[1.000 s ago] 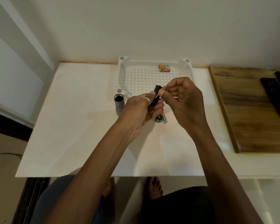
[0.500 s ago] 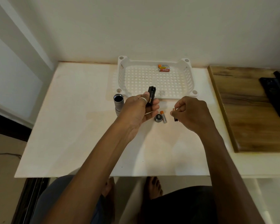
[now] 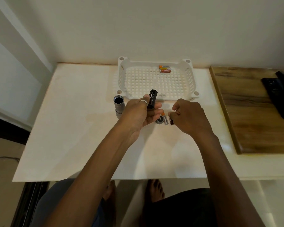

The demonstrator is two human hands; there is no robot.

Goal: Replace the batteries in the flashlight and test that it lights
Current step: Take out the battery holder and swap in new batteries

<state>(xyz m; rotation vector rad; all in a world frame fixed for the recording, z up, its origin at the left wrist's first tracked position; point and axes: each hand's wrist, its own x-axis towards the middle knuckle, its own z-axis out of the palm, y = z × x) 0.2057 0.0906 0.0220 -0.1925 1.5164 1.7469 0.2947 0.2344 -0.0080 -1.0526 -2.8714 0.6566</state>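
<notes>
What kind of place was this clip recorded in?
Probably a home room, not a workshop: a plain white table pushed against a bare painted wall, a white plastic basket on it, and the seated person's bare feet on a tiled floor.

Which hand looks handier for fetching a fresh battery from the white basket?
The right hand. It is only setting a dark battery on the table, while the left hand grips the black battery holder. The basket's batteries lie nearer the right.
</notes>
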